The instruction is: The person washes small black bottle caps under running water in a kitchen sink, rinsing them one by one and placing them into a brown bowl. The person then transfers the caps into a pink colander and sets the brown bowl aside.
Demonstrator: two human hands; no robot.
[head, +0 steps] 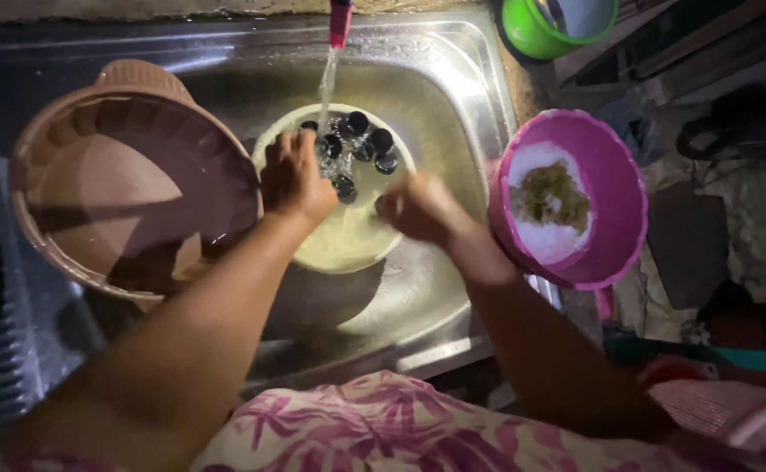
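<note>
Inside, pale round bowl point(348, 236) holds small dark round fruits point(361, 144) in water.

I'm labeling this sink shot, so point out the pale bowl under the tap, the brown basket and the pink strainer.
pale bowl point(348, 240): head view, bare inner wall near the front rim.
brown basket point(94, 188): head view, inside floor.
pink strainer point(620, 197): head view, right inner wall.

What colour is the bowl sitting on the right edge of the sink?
Pink, or magenta: the bowl holds white and greenish contents. The head view shows it best.
</note>
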